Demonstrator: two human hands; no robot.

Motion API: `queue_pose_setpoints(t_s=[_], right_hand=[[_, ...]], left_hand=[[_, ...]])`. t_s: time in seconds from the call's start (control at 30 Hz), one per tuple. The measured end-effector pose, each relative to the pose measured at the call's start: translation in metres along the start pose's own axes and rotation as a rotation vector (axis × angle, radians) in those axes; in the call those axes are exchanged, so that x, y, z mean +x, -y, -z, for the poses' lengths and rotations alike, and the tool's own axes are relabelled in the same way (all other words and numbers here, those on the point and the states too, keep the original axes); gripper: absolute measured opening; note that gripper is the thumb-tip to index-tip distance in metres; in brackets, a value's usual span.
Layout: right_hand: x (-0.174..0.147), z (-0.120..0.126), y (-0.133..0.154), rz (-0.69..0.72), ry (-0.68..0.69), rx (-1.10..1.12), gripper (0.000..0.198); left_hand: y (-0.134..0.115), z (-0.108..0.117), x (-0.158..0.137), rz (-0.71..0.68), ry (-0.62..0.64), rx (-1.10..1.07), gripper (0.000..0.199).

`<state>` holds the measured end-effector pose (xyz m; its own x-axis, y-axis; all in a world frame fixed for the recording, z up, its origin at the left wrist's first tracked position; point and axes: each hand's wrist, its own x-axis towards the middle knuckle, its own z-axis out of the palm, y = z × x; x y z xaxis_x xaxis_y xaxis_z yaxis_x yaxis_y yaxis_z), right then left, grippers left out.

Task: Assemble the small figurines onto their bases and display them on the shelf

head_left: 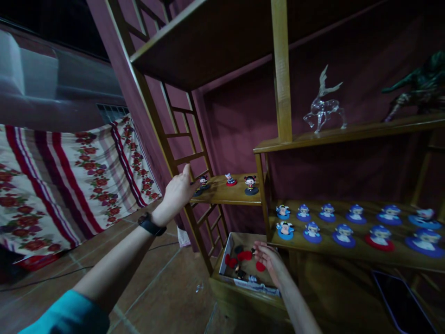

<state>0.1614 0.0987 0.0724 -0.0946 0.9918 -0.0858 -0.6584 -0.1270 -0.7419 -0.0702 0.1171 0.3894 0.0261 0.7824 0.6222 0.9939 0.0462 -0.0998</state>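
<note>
My left hand (178,191) is at the left end of the small upper shelf, thumb raised, fingers closed around a dark figurine (197,192) that they partly cover. Beside it on that shelf stand a black-haired doll figurine (203,182), a small white figurine on a red base (231,180) and another black-haired doll figurine (250,185). Lower down, my right hand (270,260) hovers over the right side of a shallow cardboard box (225,273), palm turned up, with its fingers loosely bent and apart. Several red, black and grey figurines (245,255) lie jumbled in the box.
Two rows of figurines on mostly blue bases (343,235) fill the right shelf. Above them stand a clear glass deer (324,111) and a dark green statue (417,86). A phone (405,301) lies lower right. A striped floral cloth (69,181) hangs at left.
</note>
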Motion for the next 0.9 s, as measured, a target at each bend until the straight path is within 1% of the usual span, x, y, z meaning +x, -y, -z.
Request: queue_pose_setpoints(t_s=[0.07, 0.17, 0.23, 0.3, 0.4, 0.47, 0.53, 0.67, 0.8, 0.9], right_hand=[[0.001, 0.001, -0.001, 0.003, -0.007, 0.002, 0.031], [0.002, 0.003, -0.001, 0.007, -0.013, 0.004, 0.032], [0.003, 0.005, -0.001, 0.018, -0.019, 0.008, 0.033], [0.004, 0.007, -0.001, 0.028, -0.023, 0.015, 0.034], [0.005, 0.01, 0.001, 0.032, -0.022, 0.023, 0.034], [0.005, 0.011, 0.003, 0.031, -0.024, 0.029, 0.033], [0.005, 0.011, 0.003, 0.031, -0.024, 0.038, 0.031], [0.004, 0.011, 0.004, 0.035, -0.033, 0.049, 0.03], [0.002, 0.011, 0.005, 0.035, -0.045, 0.043, 0.031], [0.0, 0.008, 0.007, 0.033, -0.052, 0.026, 0.032]], left_hand=[[-0.012, 0.005, 0.016, -0.051, 0.033, 0.001, 0.072], [-0.027, -0.001, 0.046, -0.061, 0.158, 0.012, 0.075], [-0.032, -0.011, 0.061, -0.001, 0.273, 0.021, 0.075], [-0.035, -0.021, 0.071, 0.065, 0.345, 0.056, 0.073], [-0.034, -0.034, 0.077, 0.079, 0.385, 0.084, 0.067], [-0.032, -0.041, 0.079, 0.066, 0.415, 0.065, 0.059], [-0.031, -0.046, 0.081, 0.082, 0.454, 0.037, 0.05], [-0.034, -0.049, 0.088, 0.156, 0.537, 0.004, 0.03], [-0.04, -0.048, 0.094, 0.143, 0.564, -0.001, 0.016], [-0.043, -0.049, 0.098, 0.158, 0.591, -0.004, 0.011]])
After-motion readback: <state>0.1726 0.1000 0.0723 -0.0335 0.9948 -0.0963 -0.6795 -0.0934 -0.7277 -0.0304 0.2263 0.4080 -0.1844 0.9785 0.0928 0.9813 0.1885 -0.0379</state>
